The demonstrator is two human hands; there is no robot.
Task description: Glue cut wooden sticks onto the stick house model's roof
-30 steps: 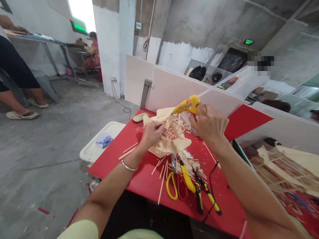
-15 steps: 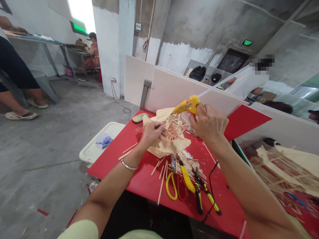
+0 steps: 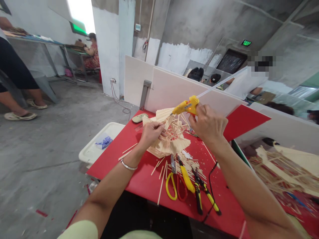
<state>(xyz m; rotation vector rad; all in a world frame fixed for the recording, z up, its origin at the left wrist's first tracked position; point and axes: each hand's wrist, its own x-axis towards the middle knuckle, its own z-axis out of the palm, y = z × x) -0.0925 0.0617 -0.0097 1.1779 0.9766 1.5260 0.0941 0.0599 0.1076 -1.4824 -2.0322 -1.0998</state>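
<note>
My right hand (image 3: 208, 122) is closed round the handle of a yellow hot glue gun (image 3: 186, 105), with a long clear glue stick (image 3: 219, 82) sticking out of its back. The gun's nozzle points down and left, onto or just over a model built of thin wooden sticks (image 3: 179, 145). At the model's left side, my left hand (image 3: 153, 130) has its thumb and fingers pinched together. What lies between those fingertips is too small to make out, though they are close against the sticks. Part of the model is hidden behind both hands.
Scissors (image 3: 171, 186), a yellow-handled cutter (image 3: 186, 176) and pliers (image 3: 198, 192) lie on the red tabletop (image 3: 139, 176) among loose sticks. A black cord (image 3: 210, 179) runs at the right. White panels (image 3: 179, 86) stand behind. A white lidded bin (image 3: 87, 146) sits at the left.
Both hands and the glue gun stay almost where they were. The whole view has shifted very slightly.
</note>
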